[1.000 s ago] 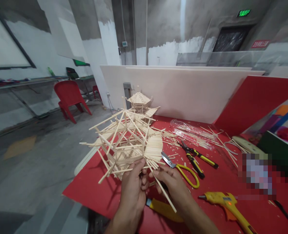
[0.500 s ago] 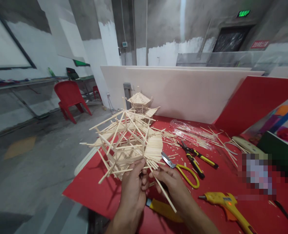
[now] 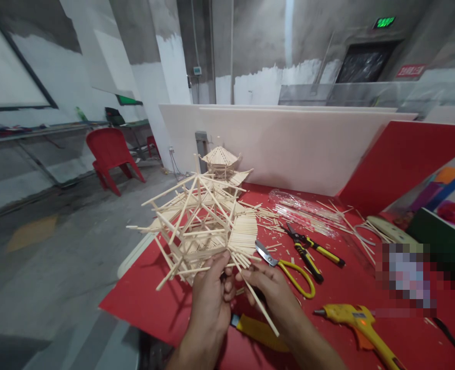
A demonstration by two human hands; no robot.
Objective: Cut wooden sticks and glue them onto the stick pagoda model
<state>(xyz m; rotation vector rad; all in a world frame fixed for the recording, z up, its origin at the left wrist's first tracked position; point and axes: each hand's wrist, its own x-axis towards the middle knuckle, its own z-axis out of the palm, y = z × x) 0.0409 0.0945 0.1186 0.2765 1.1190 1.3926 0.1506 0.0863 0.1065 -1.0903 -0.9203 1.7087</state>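
Observation:
A pavilion model [image 3: 198, 205] made of thin wooden sticks stands at the near left of the red board, its roof frame partly covered with rows of sticks. My left hand [image 3: 211, 293] is closed at its near corner, thumb against the roof edge; the other fingers curl below. My right hand [image 3: 269, 288] pinches a long wooden stick [image 3: 265, 314], which slants from that corner down toward me. The stick's upper end is among the fanned sticks of the roof; whether it is attached, I cannot tell.
Scissors [image 3: 297, 277] and yellow-black cutters [image 3: 308, 257] lie right of the model. A glue gun [image 3: 360, 321] rests nearer me, and a yellow-handled tool [image 3: 260, 333] lies below my hands. Bagged sticks [image 3: 308, 210] and a smaller finished pavilion [image 3: 220, 159] are behind.

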